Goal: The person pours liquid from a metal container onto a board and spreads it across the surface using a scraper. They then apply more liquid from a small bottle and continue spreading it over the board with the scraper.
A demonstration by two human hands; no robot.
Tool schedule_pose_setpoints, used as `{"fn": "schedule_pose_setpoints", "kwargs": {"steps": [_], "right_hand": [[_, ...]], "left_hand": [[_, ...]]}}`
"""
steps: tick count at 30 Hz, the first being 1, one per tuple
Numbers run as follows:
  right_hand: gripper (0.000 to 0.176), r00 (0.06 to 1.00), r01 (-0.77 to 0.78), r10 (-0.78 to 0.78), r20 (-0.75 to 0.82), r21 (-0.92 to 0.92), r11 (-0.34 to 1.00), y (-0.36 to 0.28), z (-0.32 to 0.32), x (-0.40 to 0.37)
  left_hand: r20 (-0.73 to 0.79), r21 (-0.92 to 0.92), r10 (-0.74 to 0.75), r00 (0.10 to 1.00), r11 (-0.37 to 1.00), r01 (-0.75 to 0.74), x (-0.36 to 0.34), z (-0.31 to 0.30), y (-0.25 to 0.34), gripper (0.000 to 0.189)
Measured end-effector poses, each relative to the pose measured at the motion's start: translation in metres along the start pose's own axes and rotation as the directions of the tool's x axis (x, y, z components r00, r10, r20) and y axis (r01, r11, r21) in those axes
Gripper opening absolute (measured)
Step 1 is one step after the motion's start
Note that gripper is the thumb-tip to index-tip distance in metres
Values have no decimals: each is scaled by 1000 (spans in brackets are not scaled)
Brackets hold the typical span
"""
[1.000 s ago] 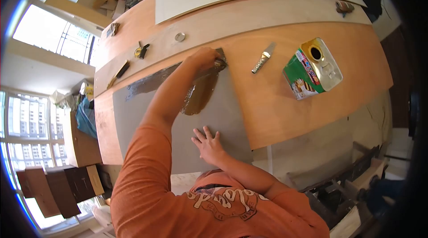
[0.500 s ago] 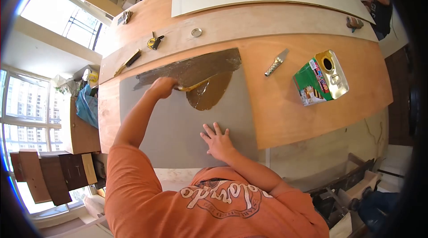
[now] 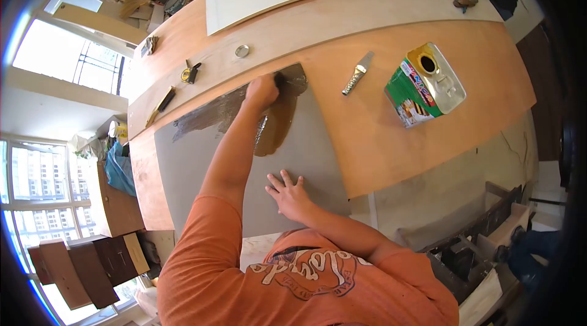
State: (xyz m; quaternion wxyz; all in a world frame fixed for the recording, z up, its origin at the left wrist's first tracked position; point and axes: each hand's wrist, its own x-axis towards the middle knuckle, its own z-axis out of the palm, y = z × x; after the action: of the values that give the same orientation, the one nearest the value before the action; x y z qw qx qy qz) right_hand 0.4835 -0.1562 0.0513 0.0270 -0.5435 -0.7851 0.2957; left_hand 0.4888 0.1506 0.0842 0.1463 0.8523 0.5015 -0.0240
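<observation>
head view is showing the left hand [image 3: 262, 91] closing tight around a mostly hidden spreader [image 3: 282, 77] at the far edge of the grey sheet [image 3: 312, 155], where brown glue [image 3: 278, 124] is lying smeared. the right hand [image 3: 287, 196] is pressing flat on the sheet's near part, fingers spread wide, holding nothing. the sheet is lying on the wooden worktop [image 3: 416, 142], a putty knife [image 3: 356, 73] and green can [image 3: 422, 87] sitting apart to its right.

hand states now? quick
Left hand: closed on a spreader in the brown adhesive.
Right hand: open, flat on the grey sheet.
</observation>
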Motion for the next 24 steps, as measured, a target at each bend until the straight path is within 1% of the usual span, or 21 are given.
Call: {"fn": "schedule_pose_setpoints", "kwargs": {"steps": [1, 3, 6, 9, 10, 12, 13, 14, 17, 18, 21, 22, 24], "right_hand": [[78, 1000, -5, 4, -23, -18, 1000, 0, 3, 0], [84, 998, -2, -2, -69, -62, 998, 1, 13, 2], [84, 998, -14, 10, -67, -58, 998, 1, 16, 4], [84, 997, -7, 1, -78, -69, 998, 2, 15, 4], [74, 999, -1, -2, -52, -63, 998, 3, 11, 3], [57, 1000, 2, -2, -5, -42, 999, 3, 4, 2], [56, 1000, 1, -2, -12, -44, 999, 1, 5, 2], [56, 1000, 0, -1, -16, -48, 999, 0, 5, 1], [55, 1000, -5, 3, -31, -51, 999, 2, 6, 2], [55, 999, -6, 4, -34, -44, 999, 2, 8, 2], [55, 998, -13, 10, -63, -43, 999, 2, 12, 1], [55, 999, -9, 7, -52, -42, 999, 2, 10, 1], [55, 999, -1, -1, -35, -43, 999, 2, 6, 1]], "left_hand": [[69, 17, 54, 996, 998, -56, 1, -1, 21, 29], [143, 100, 150, 978, 981, -165, -2, 9, 53, 29], [83, 126, 338, 938, 930, -346, -17, 40, 62, 25], [232, 173, 360, 904, 899, -403, -52, 33, 73, 22], [199, 151, 402, 894, 889, -433, -60, 33, 67, 19], [93, 87, 249, 964, 963, -257, -51, 18, 63, 20], [51, 43, 163, 985, 985, -165, -47, 13, 61, 20], [-30, 10, 94, 995, 996, -94, -38, 10, 60, 22], [92, 50, -10, 996, 999, 5, -22, 5, 80, 23], [114, 108, 31, 993, 993, -43, -15, 22, 82, 22], [179, 209, 200, 963, 949, -236, -31, 46, 95, 22], [235, 220, 255, 938, 926, -307, -44, 44, 98, 22], [239, 160, 313, 919, 921, -356, -67, 34, 93, 23]]}}
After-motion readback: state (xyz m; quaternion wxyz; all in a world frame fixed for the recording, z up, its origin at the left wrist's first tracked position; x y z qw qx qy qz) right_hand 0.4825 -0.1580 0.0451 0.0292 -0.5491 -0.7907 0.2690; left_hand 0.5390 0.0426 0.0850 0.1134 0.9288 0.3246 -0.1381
